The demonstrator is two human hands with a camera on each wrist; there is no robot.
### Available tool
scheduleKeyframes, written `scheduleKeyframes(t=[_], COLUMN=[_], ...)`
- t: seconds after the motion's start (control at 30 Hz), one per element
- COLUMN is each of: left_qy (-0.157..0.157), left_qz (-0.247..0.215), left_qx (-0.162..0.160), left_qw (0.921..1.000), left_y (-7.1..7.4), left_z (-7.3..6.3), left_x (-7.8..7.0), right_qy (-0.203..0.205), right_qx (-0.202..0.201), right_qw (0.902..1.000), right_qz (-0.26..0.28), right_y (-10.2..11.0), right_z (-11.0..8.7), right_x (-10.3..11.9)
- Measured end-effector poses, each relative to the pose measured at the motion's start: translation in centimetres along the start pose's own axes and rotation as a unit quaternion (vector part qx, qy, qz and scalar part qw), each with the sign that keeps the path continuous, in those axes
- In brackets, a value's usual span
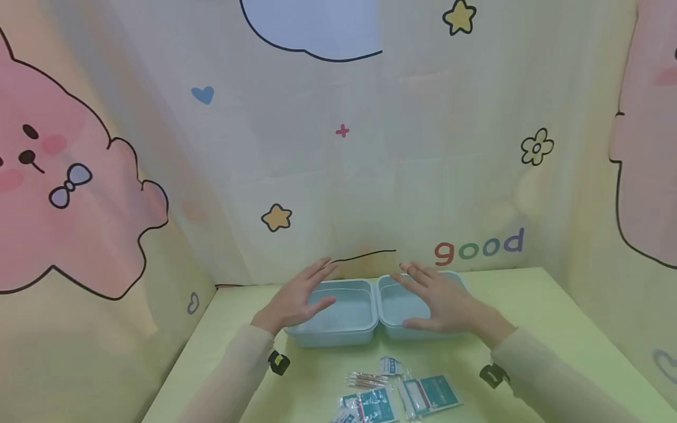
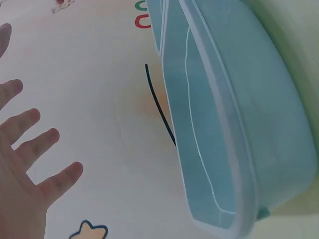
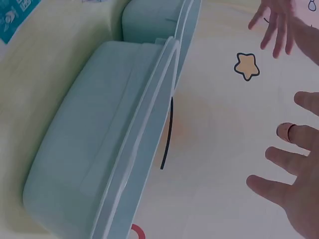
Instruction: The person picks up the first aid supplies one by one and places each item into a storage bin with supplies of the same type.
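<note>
My left hand is held over the left pale blue plastic bin, fingers spread and extended, holding nothing. In the left wrist view its fingers stand apart from that bin's rim. Above the right pale blue bin hovers my right hand, also spread and empty, with a thin band round one finger. The right wrist view shows this bin's outer wall with the fingers beyond the rim. Both bins stand side by side, open at the top; the hands cover parts of them.
Nearer on the yellow-green table lie a bundle of cotton swabs, a small white-and-blue sachet and two teal packets, one left and one right. Another sachet is cut off below. A printed curtain hangs behind.
</note>
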State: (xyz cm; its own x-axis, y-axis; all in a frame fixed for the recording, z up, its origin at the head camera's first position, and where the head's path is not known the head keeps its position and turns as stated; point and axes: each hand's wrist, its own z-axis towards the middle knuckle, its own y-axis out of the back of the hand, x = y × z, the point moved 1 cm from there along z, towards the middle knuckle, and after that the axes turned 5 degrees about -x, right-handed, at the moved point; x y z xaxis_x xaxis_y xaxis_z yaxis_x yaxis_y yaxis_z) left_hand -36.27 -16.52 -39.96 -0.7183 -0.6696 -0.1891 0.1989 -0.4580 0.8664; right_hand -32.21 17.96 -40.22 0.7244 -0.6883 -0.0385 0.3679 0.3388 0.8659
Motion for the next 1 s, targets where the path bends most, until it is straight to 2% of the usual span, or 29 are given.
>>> scheduleKeyframes(t=[0.27, 0.4, 0.53, 0.7, 1.0], left_qy=[0.042, 0.072, 0.1, 0.109, 0.148], left_qz=[-0.005, -0.014, -0.024, -0.047, -0.083], left_qx=[-0.052, -0.065, -0.09, -0.126, -0.136], left_qw=[0.9978, 0.9951, 0.9906, 0.9849, 0.976], left_y=[-0.1, -0.4, -1.4, -3.0, -4.8], left_z=[-2.1, -3.2, -4.4, -5.7, -7.5], left_x=[1.5, 2.4, 3.6, 4.9, 5.8], right_qy=[0.049, 0.058, 0.058, 0.074, 0.083], right_qx=[-0.056, -0.087, -0.111, -0.138, -0.16], right_qw=[0.9969, 0.9939, 0.9914, 0.9866, 0.9814], right_qz=[0.026, 0.034, 0.039, 0.046, 0.065], right_y=[-0.5, -0.6, -0.8, -1.3, -1.9], right_z=[-0.6, -0.8, -1.1, -1.5, -2.5], right_x=[0.6, 0.9, 1.2, 1.3, 2.0])
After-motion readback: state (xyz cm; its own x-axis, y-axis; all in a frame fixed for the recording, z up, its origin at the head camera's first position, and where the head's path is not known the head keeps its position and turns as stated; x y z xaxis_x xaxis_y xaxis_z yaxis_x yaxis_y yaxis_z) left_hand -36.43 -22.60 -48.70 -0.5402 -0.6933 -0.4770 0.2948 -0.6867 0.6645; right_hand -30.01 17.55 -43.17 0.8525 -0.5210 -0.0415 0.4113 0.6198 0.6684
